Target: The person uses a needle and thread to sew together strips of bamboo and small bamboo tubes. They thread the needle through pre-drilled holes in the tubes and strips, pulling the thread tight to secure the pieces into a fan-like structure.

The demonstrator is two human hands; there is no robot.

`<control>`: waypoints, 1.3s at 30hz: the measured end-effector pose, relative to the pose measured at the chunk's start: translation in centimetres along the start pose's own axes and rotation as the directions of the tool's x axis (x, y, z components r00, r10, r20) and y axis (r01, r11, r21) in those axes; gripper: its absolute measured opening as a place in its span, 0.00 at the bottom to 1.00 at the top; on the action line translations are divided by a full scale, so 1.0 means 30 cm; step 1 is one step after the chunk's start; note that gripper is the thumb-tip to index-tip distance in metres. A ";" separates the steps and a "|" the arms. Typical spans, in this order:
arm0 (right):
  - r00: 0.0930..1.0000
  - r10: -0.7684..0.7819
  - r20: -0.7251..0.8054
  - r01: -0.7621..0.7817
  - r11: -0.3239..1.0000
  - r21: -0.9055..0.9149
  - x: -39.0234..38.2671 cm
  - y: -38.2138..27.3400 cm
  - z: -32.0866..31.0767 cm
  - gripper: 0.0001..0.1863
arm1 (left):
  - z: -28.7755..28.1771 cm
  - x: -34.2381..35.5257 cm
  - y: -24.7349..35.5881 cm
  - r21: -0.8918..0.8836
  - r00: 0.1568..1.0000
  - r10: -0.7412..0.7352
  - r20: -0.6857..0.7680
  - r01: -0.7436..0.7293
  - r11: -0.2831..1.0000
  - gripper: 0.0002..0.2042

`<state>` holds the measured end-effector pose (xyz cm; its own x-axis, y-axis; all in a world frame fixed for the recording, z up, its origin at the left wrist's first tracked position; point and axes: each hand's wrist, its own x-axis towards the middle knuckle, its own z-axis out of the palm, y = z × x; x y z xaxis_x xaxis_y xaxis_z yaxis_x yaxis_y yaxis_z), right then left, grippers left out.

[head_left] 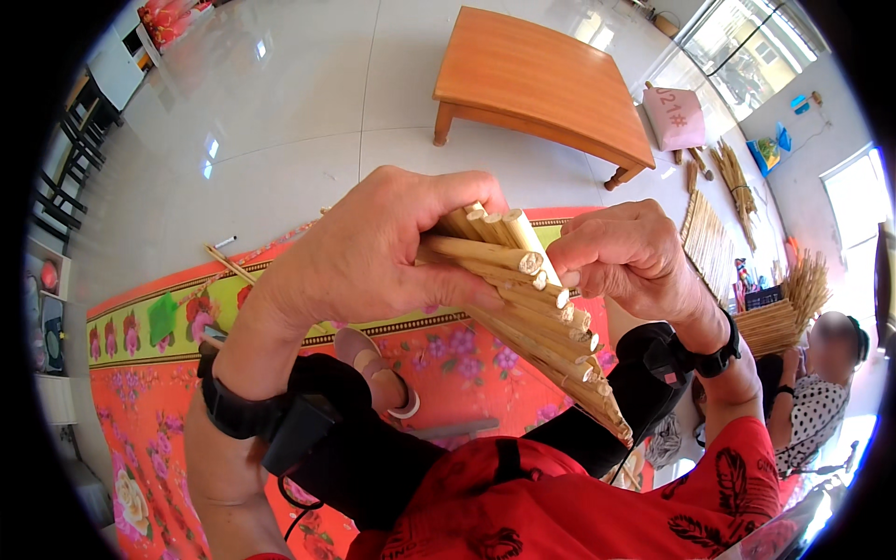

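Note:
A row of pale, dry reed stalks [551,331] lies in front of me, side by side, their cut ends facing right and running down toward my lap. My left hand [387,247] is closed round the upper stalks, thumb across the near side and fingers over the top. Close to the cut ends, my right hand [623,257] is closed in a pinch, its thumb and fingertips beside the uppermost stalks. Whatever is between those fingertips is too small or hidden to make out. Most of the stalks' length is hidden behind my left hand.
A low wooden table [532,79] stands ahead on the tiled floor. A red floral mat [159,411] spreads beneath me. At right are a flat mat of joined stalks [714,243], a stalk bundle [737,187], a pink sack [677,119] and a seated person [812,411].

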<state>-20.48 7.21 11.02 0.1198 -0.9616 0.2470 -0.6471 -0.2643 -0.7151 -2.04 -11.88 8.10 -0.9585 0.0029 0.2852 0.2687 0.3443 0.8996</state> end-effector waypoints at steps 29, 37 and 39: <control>0.990 -0.143 -0.005 0.140 0.975 -0.172 -0.010 0.008 0.010 0.10 | 0.002 0.000 0.028 -0.047 0.992 -0.121 -0.027 0.120 0.992 0.14; 0.986 -0.132 0.099 0.130 0.991 0.028 0.025 0.000 -0.017 0.06 | 0.002 -0.010 -0.007 0.034 0.999 0.016 -0.028 -0.015 0.999 0.15; 0.978 -0.156 0.135 0.156 0.988 0.014 0.036 -0.005 -0.022 0.06 | 0.001 -0.017 -0.015 0.047 0.999 0.026 -0.028 -0.025 0.999 0.15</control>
<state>-20.77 6.27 11.82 0.3204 -0.9095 0.2649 -0.6100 -0.4120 -0.6769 -1.66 -12.01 7.53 -0.9481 -0.0141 0.3175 0.2876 0.3875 0.8759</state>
